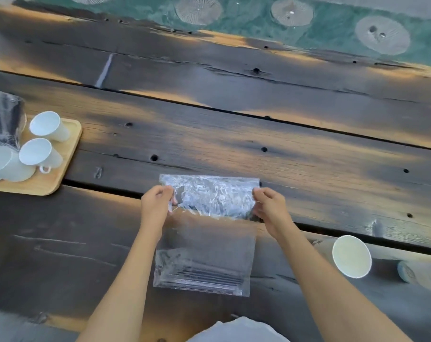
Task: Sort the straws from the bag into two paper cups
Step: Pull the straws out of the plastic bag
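A clear plastic bag (207, 233) lies flat on the dark wooden table (283, 149), right in front of me. Several dark straws (204, 277) rest in its near end. My left hand (157, 201) pinches the bag's left edge near the far end, and my right hand (271, 206) pinches the right edge. The crinkled far flap of the bag stands up between my hands. A white paper cup (351, 256) stands at the near right, apart from the bag. A second cup (414, 272) lies on its side further right, partly cut off.
A light wooden tray (61, 169) at the left holds several white cups (45, 127) and a dark packet wrapped in plastic (2, 119). Beyond the table's far edge is a green patterned floor (258, 23). White cloth (234, 329) shows at the bottom edge.
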{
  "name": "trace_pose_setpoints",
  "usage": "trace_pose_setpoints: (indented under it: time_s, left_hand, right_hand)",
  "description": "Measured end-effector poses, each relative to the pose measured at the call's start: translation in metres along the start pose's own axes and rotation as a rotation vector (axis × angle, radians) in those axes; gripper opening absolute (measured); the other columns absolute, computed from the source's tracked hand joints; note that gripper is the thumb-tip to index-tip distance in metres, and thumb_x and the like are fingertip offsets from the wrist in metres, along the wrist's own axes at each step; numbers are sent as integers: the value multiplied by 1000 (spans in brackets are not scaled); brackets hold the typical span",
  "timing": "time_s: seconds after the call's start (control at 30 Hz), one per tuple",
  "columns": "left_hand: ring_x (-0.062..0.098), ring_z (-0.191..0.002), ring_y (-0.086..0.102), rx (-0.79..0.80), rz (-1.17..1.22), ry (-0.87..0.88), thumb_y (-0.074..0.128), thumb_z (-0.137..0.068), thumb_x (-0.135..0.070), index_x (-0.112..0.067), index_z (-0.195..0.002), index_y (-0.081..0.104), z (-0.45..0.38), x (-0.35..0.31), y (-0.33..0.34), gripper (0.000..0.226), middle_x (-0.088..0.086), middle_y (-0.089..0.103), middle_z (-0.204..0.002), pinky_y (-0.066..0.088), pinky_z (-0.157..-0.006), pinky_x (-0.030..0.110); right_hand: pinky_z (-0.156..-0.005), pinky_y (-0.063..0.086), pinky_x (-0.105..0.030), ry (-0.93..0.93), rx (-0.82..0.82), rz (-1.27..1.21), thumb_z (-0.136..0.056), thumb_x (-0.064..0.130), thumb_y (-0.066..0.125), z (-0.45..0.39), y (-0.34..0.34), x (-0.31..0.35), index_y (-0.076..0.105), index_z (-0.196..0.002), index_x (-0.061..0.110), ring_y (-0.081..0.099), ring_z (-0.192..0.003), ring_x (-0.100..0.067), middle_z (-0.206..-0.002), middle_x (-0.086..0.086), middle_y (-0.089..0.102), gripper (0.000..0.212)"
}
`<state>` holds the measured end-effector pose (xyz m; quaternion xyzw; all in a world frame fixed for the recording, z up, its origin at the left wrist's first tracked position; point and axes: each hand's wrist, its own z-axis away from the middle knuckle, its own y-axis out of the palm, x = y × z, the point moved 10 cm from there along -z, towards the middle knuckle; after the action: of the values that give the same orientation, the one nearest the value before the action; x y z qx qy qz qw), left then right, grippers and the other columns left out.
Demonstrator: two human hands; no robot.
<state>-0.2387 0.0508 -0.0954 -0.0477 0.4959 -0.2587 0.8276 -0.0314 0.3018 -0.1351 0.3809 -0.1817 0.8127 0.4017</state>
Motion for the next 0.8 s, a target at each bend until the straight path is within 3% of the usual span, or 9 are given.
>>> trace_pose_setpoints:
  time_s: [0.17, 0.3, 0.37, 0.43, 0.53, 0.67, 0.73, 0.77, 0.8]
  left_hand:
    - [0, -52, 49, 6, 89, 81, 57, -95, -17, 10, -76, 56, 58, -25, -12, 33, 15, 48, -63, 42, -62, 17]
    - [3, -39, 42, 17, 148, 94, 59, -96, -17, 15, -78, 53, 109, -24, -17, 38, 17, 48, -63, 38, -59, 24]
    - [5, -45, 50, 36, 163, 97, 60, -96, -20, 14, -76, 52, 131, -19, -17, 41, 18, 49, -65, 38, -61, 28]
    - [10, -63, 58, 53, 176, 118, 60, -96, -21, 11, -70, 51, 149, -16, -17, 42, 17, 51, -68, 39, -65, 31]
    - [18, -79, 55, 83, 189, 150, 57, -96, -18, 6, -64, 52, 173, -13, -14, 40, 17, 51, -71, 40, -57, 29]
    - [19, -72, 49, 106, 221, 168, 54, -98, -18, -8, -64, 60, 201, -21, -9, 36, 9, 53, -66, 39, -52, 26]
    - [16, -65, 44, 121, 246, 178, 55, -98, -18, -10, -65, 60, 217, -32, -7, 34, 3, 54, -62, 32, -51, 26]
    - [15, -60, 42, 138, 247, 197, 55, -98, -18, -8, -65, 57, 224, -39, -5, 34, 0, 53, -60, 29, -51, 25]
    - [13, -54, 39, 158, 234, 228, 55, -98, -18, -5, -65, 54, 233, -47, -1, 35, 0, 52, -58, 28, -49, 23]
  right_hand:
    - [-58, 38, -29, -132, 59, -127, -101, 17, 55, 59, -19, 36, 57, -75, 9, 46, -58, -15, -70, -6, 50, 27]
    - [-54, 32, -26, -209, 18, -115, -100, 16, 56, 113, -49, 40, 56, -72, 4, 43, -53, -15, -62, -7, 49, 30]
    - [-53, 33, -25, -249, -17, -85, -100, 17, 57, 141, -66, 40, 56, -70, 5, 40, -55, -15, -59, -6, 48, 32]
    - [-51, 36, -24, -269, -45, -45, -100, 18, 56, 164, -81, 39, 52, -65, 7, 38, -54, -14, -56, -2, 43, 36]
    - [-51, 38, -24, -272, -81, -23, -100, 18, 56, 192, -102, 35, 42, -62, 13, 31, -56, -15, -56, 2, 32, 41]
    - [-53, 37, -27, -264, -124, -26, -96, 15, 57, 219, -124, 33, 42, -63, 15, 29, -59, -16, -61, -1, 32, 37]
    - [-57, 42, -31, -282, -170, 11, -94, 14, 59, 230, -136, 35, 54, -78, 14, 43, -57, -20, -67, 0, 50, 17]
    - [-62, 45, -32, -307, -206, 68, -94, 14, 60, 235, -141, 40, 59, -94, 18, 54, -63, -22, -81, 1, 59, 4]
    - [-70, 48, -30, -354, -275, 176, -93, 14, 61, 242, -148, 46, 59, -108, 24, 62, -76, -20, -99, 1, 62, 18]
